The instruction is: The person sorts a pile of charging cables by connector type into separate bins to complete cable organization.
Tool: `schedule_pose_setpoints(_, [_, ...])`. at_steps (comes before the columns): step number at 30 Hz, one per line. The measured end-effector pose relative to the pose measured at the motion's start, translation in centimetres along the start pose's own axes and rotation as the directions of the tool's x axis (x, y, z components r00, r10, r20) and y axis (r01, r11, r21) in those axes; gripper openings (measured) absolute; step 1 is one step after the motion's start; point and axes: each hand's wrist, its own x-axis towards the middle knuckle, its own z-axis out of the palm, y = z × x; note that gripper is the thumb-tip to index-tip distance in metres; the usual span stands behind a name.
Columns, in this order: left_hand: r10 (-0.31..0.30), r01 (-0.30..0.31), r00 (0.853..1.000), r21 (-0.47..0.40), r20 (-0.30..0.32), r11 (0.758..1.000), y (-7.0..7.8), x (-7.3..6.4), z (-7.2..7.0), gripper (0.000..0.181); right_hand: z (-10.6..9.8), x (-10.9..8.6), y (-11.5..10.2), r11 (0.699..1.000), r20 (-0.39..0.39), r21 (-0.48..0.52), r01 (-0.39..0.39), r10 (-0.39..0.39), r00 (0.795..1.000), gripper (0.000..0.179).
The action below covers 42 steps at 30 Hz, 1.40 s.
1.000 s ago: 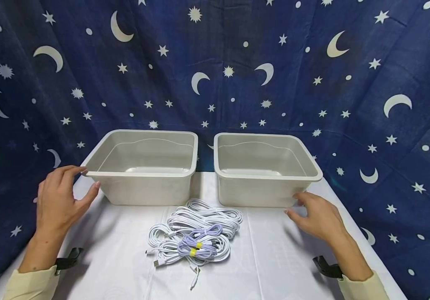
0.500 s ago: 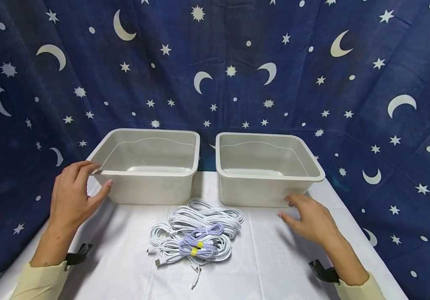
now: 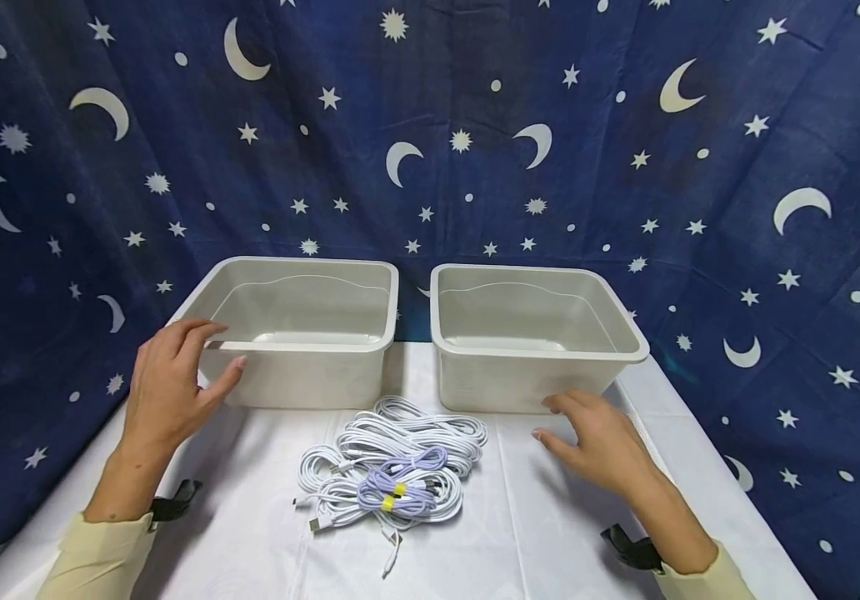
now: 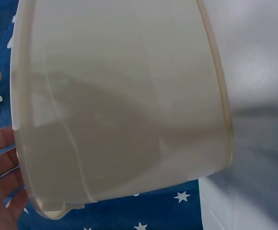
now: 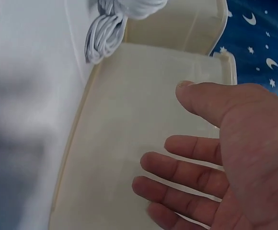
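Note:
My left hand (image 3: 167, 396) hovers at the near left corner of the left beige bin (image 3: 298, 379), its fingers loosely bent and holding nothing. In the left wrist view those fingers (image 4: 7, 163) show beside the rim of that bin. My right hand (image 3: 601, 442), fingers relaxed and spread, is in front of the right beige bin (image 3: 505, 387) with nothing in its grasp. Between the hands lies a pile of coiled white cables (image 3: 430, 433). On top of it is a lilac cable bundle (image 3: 400, 487) with yellow bands.
Both bins stand side by side at the back of a table with a white cloth (image 3: 265, 517), a narrow gap between them. Behind hangs a dark blue curtain (image 3: 460, 192) with moons and stars. Black straps (image 3: 632, 550) are on both wrists.
Both hands have moved inward: the left one rightward along the left bin's near rim, the right one leftward and slightly down. Bins and cables stay in place.

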Motion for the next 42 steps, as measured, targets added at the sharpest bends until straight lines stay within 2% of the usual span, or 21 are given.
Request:
schedule_pose_setpoints(8, [0.016, -0.016, 0.999, -0.004, 0.039, 1.000, 0.3, 0.0, 0.6, 0.054, 0.6, 0.9, -1.2, 0.993, -0.047, -0.008, 0.122, -0.122, 0.991, 0.040])
schedule_pose_setpoints(16, [0.010, -0.009, 0.993, -0.013, 0.114, 1.000, 0.1, -0.3, 0.9, 0.051, 1.2, 1.6, -2.5, 0.986, -0.027, 0.017, 0.163, -0.163, 0.986, 0.040])
schedule_pose_setpoints(27, [-0.014, 0.015, 0.997, -0.014, 0.073, 1.000, 0.2, -0.1, 1.5, 0.034, 2.5, 2.5, -4.8, 0.979, 0.045, 0.049, 0.196, -0.199, 0.979, 0.041])
schedule_pose_setpoints(42, [-0.035, 0.034, 0.996, 0.019, 0.076, 0.999, 0.3, 0.3, 1.7, 0.032, 3.5, 4.2, -8.2, 0.957, 0.118, 0.124, 0.261, -0.275, 0.954, 0.041])
